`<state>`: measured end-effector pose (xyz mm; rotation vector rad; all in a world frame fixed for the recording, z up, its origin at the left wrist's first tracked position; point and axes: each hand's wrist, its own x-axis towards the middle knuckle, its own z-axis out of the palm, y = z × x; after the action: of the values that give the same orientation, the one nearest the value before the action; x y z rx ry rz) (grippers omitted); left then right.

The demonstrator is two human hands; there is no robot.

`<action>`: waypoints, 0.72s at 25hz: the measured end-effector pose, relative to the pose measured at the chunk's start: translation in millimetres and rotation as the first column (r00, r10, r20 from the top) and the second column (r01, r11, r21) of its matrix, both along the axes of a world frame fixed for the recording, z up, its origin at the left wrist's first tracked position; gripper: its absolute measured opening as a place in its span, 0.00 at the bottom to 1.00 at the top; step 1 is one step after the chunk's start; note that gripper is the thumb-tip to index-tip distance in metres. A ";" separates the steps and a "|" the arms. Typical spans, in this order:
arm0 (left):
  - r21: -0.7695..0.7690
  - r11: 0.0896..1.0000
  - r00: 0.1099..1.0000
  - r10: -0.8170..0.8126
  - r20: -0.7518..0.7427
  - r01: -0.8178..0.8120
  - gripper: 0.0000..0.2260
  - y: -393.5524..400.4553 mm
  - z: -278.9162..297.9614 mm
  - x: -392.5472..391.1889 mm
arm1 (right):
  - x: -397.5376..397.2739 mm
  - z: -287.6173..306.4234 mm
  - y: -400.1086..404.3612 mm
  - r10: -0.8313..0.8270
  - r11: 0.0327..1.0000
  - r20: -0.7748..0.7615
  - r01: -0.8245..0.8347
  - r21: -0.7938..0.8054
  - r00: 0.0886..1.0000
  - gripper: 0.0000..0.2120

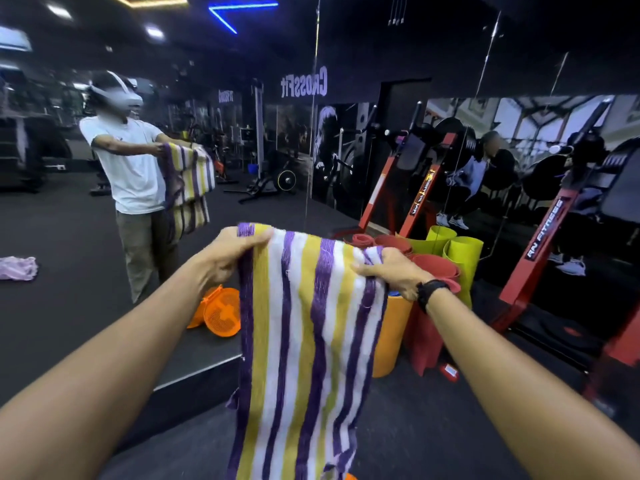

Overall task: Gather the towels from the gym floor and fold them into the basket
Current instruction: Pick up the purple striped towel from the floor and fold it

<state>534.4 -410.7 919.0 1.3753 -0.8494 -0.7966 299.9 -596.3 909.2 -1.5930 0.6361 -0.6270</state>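
A towel [304,341] striped purple, yellow and white hangs in front of me at chest height. My left hand [232,256] grips its top left corner and my right hand [388,271] grips its top right corner, so the cloth drapes straight down between my arms. An orange basket [221,311] shows in the wall mirror to the left of the towel, lying on its side. A pale lilac towel [17,268] lies crumpled on the dark floor, seen in the mirror at the far left.
A mirror wall [104,202] stands straight ahead and reflects me holding the towel. Rolled mats [450,251] in red, green and orange stand behind the towel at the right. Red gym machines [540,251] line the right side. Dark floor lies below.
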 end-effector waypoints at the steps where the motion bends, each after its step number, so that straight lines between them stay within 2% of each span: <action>1: 0.007 1.000 1.000 -0.024 0.003 0.024 0.16 2.0 0.2 -1.3 | 2.6 -1.2 -1.3 -0.061 0.998 0.002 0.061 -0.014 0.998 0.09; 3: -0.007 0.999 0.997 -0.048 0.052 0.048 0.23 2.3 -2.1 -1.2 | 3.5 5.9 -1.8 -0.189 0.980 0.195 0.174 0.092 0.962 0.05; 5: -0.135 0.990 0.999 0.023 -0.049 -0.029 0.16 -0.4 -0.1 -2.6 | -2.4 14.6 -9.3 -0.168 0.974 0.324 0.107 0.197 0.931 0.03; 6: -0.144 0.989 0.999 0.027 -0.038 -0.032 0.10 -3.1 1.1 -2.0 | -6.2 18.5 -12.0 -0.094 0.977 0.305 0.029 0.212 0.948 0.04; 8: -0.038 0.999 0.993 0.019 0.115 -0.015 0.06 -6.9 -0.3 -4.8 | -13.6 14.6 -14.3 0.091 0.994 -0.023 -0.089 0.068 0.996 0.05; 9: -0.014 0.999 0.987 0.051 0.153 -0.049 0.05 -8.7 -3.1 -4.0 | -15.7 10.8 -17.2 0.086 0.996 -0.140 -0.089 -0.014 0.986 0.04; 10: -0.027 0.996 0.985 0.092 0.147 -0.089 0.04 -9.8 -4.8 -2.0 | -16.6 11.0 -20.4 0.043 0.998 -0.124 -0.048 -0.040 0.991 0.04; 12: -0.029 0.996 0.992 0.084 0.089 -0.082 0.04 -10.5 -6.3 -0.2 | -17.8 18.8 -21.9 -0.031 0.998 0.088 0.026 0.061 0.996 0.05; 13: -0.012 0.998 0.991 0.065 0.115 -0.064 0.05 -12.1 -7.0 0.9 | -19.0 23.4 -22.6 -0.021 0.997 0.123 0.011 0.078 0.992 0.07; 14: -0.011 0.997 0.986 0.079 0.144 -0.079 0.06 -14.1 -6.6 1.7 | -19.9 25.7 -22.0 -0.002 0.998 0.083 -0.004 0.061 0.997 0.09; 16: -0.082 0.980 0.979 0.187 0.083 -0.180 0.04 -18.8 -2.3 4.2 | -20.2 23.3 -22.7 -0.043 0.999 -0.010 0.042 -0.021 0.999 0.12; 18: -0.139 0.964 0.974 0.226 -0.018 -0.227 0.03 -21.8 4.8 5.4 | -21.0 23.5 -24.8 -0.112 0.993 0.022 0.113 -0.025 0.993 0.09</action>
<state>539.8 -432.5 923.8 1.3188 -0.7170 -0.5511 279.0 -621.0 932.7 -1.5810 0.7085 -0.7366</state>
